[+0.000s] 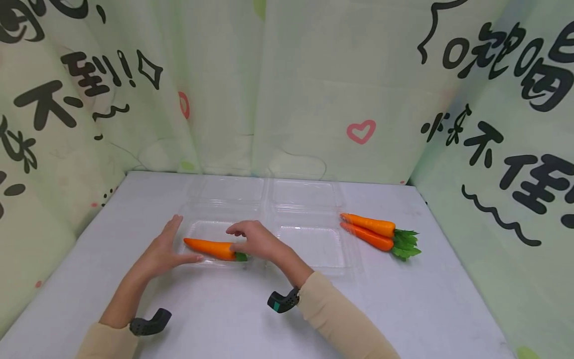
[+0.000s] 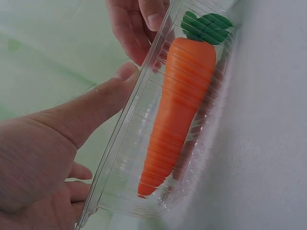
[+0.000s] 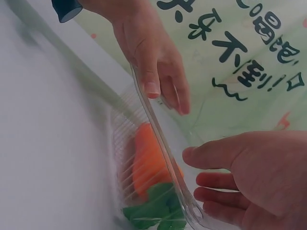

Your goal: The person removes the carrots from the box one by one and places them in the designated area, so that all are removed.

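Observation:
An orange toy carrot [image 1: 208, 248] with green leaves lies in the left clear plastic box [image 1: 211, 228], whose lid [image 1: 230, 189] is folded back behind it. At that box's left side is my left hand [image 1: 162, 258], fingers straight and thumb spread along the near rim. My right hand [image 1: 261, 242] hovers over the box's right side, its fingers loosely bent above the carrot's leafy end. Seen from the left wrist, the carrot [image 2: 180, 105] rests below the rim, apart from both hands. The right wrist view shows the right hand's fingers [image 3: 218, 184] holding nothing.
A second clear box [image 1: 309, 247] with its lid [image 1: 307, 194] laid back stands beside the first. To its right lie two more carrots, an upper one [image 1: 369, 225] and a lower one [image 1: 369, 237]. Printed curtains [image 1: 305, 89] enclose the white table [image 1: 251, 319].

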The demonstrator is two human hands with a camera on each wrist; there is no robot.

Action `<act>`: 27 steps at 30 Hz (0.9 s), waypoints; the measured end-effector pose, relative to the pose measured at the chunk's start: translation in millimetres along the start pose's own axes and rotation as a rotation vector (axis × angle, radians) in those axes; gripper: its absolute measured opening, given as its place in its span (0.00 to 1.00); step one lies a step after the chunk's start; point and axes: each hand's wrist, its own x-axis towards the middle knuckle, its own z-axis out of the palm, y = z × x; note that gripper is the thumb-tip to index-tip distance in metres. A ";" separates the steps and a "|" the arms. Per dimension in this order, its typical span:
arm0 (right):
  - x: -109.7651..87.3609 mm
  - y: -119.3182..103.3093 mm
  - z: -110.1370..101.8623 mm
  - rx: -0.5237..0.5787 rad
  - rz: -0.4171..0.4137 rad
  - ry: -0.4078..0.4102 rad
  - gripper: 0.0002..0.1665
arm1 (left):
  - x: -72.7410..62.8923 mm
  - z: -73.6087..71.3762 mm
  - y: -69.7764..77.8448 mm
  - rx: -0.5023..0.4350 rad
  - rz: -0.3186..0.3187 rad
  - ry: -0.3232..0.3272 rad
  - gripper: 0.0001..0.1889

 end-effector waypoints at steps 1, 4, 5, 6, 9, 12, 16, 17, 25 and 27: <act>0.4 -0.8 1.0 -0.004 0.005 -0.002 0.24 | -0.1 0.1 0.1 -0.001 0.000 0.001 0.65; 1.6 -4.2 3.6 -0.022 0.014 -0.003 0.24 | 0.0 0.3 -0.1 -0.001 0.000 0.003 0.65; 2.0 -5.2 4.3 -0.035 0.018 -0.003 0.24 | 0.0 0.4 -0.2 0.000 0.000 0.003 0.65; 2.4 -6.2 5.2 -0.045 0.021 -0.004 0.24 | 0.1 0.4 -0.3 0.001 -0.001 0.003 0.65; 3.7 -8.5 7.6 -0.079 0.021 -0.010 0.24 | 0.3 0.5 -0.7 0.002 -0.003 0.003 0.65; 5.2 -9.9 10.3 -0.101 0.022 -0.019 0.23 | 0.3 0.3 -0.8 0.001 -0.001 0.003 0.65; 6.6 -10.4 13.9 -0.150 0.022 -0.027 0.23 | 0.4 0.3 -0.9 0.005 0.006 0.005 0.65; 6.8 -10.4 14.8 -0.164 0.021 -0.027 0.23 | 0.5 0.3 -1.0 0.006 0.007 0.004 0.65; 7.6 -10.2 20.5 -0.236 0.019 0.002 0.23 | 1.3 1.2 -2.0 0.012 -0.002 0.003 0.65; 8.1 -10.1 21.8 -0.244 0.024 0.012 0.22 | 1.2 1.1 -2.4 0.012 -0.001 0.002 0.65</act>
